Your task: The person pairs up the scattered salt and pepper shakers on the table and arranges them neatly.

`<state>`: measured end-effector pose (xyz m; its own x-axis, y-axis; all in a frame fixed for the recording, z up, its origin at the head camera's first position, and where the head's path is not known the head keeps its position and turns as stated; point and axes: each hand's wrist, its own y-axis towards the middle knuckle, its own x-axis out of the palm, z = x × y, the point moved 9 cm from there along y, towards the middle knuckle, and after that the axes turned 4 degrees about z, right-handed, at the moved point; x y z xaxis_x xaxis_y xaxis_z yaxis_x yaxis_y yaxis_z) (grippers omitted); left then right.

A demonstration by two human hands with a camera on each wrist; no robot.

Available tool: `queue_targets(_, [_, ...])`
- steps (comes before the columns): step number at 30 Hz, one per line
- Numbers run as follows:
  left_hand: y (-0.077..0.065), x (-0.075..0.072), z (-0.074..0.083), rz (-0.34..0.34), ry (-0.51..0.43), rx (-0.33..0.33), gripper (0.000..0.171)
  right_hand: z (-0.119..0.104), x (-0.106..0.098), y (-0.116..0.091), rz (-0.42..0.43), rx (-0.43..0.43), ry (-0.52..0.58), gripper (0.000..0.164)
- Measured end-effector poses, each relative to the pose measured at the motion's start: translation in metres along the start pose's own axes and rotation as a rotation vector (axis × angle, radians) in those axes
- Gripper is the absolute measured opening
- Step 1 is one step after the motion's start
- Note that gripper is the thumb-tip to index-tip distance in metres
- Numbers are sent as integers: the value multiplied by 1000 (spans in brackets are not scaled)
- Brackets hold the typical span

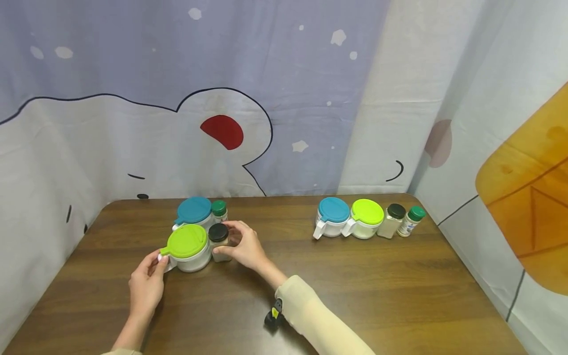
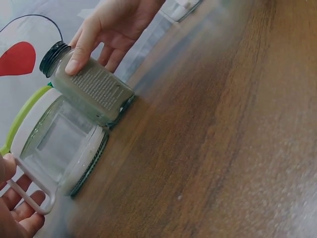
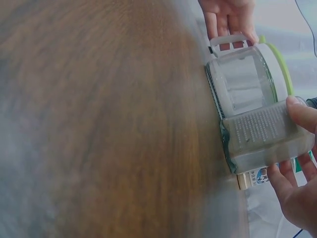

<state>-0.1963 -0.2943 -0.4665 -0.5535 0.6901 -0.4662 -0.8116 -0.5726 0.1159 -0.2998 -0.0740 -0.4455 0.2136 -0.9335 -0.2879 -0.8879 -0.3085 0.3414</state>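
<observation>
On the left side of the table, my left hand (image 1: pixel 146 287) holds the white handle of a clear seasoning jar (image 1: pixel 188 242) with a lime-green lid. My right hand (image 1: pixel 249 250) grips a black-capped spice bottle (image 2: pixel 89 82) between thumb and fingers, right beside that jar. The bottle stands upright and has a printed label and pale contents. Behind these two are a blue-lidded seasoning jar (image 1: pixel 194 212) and a green-capped shaker bottle (image 1: pixel 219 209), both partly hidden. In the right wrist view the shaker's lower part (image 3: pixel 252 178) peeks out past the spice bottle.
At the table's back right stands a row: a second blue-lidded jar (image 1: pixel 334 211), a second green-lidded jar (image 1: pixel 367 213), another black-capped bottle (image 1: pixel 390 224) and another green-capped shaker (image 1: pixel 411 221). A printed curtain (image 1: pixel 310 98) hangs along the wooden table's (image 1: pixel 355 286) back edge.
</observation>
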Motion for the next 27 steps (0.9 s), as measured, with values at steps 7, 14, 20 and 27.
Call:
queue_targets(7, [0, 0, 1, -25, 13, -6, 42, -1, 0, 0, -3, 0, -11, 60])
queue_targets(14, [1, 0, 0, -55, 39, -2, 45, 0, 1, -1, -5, -3, -13, 60])
queue_targets(20, [1, 0, 1, -85, 69, -13, 44, -2, 2, -4, -14, -6, -17, 61])
queue_targets(27, [1, 1, 0, -127, 99, -28, 46, -3, 2, -5, -2, -31, -36, 61])
